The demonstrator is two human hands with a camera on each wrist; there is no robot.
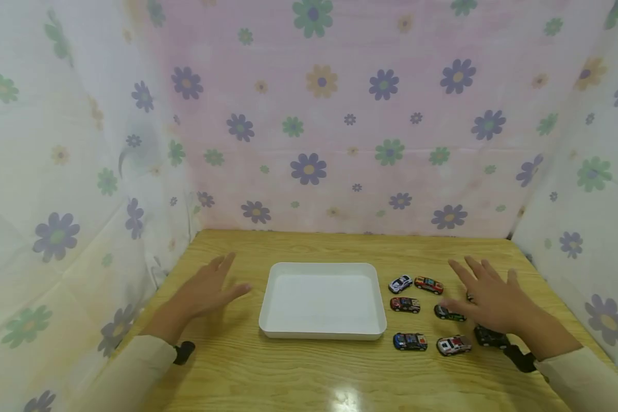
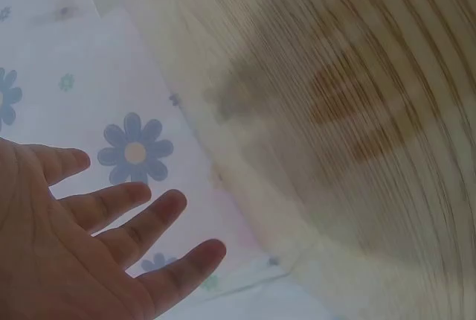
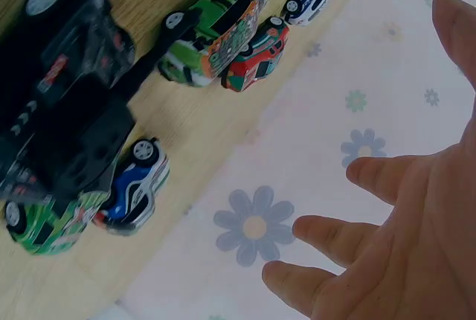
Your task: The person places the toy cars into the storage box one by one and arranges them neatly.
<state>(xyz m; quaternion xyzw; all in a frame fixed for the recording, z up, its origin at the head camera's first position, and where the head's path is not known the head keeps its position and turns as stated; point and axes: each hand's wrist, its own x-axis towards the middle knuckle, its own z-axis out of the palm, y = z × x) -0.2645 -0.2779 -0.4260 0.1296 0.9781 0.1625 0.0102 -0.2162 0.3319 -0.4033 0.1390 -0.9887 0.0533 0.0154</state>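
My left hand (image 1: 202, 290) hovers over the table left of a shallow white tray (image 1: 322, 335), fingers spread and holding nothing. In the left wrist view its straight fingers (image 2: 160, 219) point away from the palm. On the other side, my right hand (image 1: 496, 300) is held above several toy cars, its fingers extended and touching none of them. Near it are a green-and-black car (image 1: 450, 313), a black car (image 1: 490, 337) and a white-and-red car (image 1: 454, 345). The right wrist view shows a blue-and-white car (image 3: 137, 186) as well. Part of the group is hidden beneath the right hand.
More toy cars stand right of the tray: a silver-white one (image 1: 400, 284), an orange-red one (image 1: 429, 285), a dark red one (image 1: 404, 305) and a blue one (image 1: 410, 341). Flowered cloth (image 1: 350, 189) encloses the wooden table (image 1: 288, 377) at the back and both sides.
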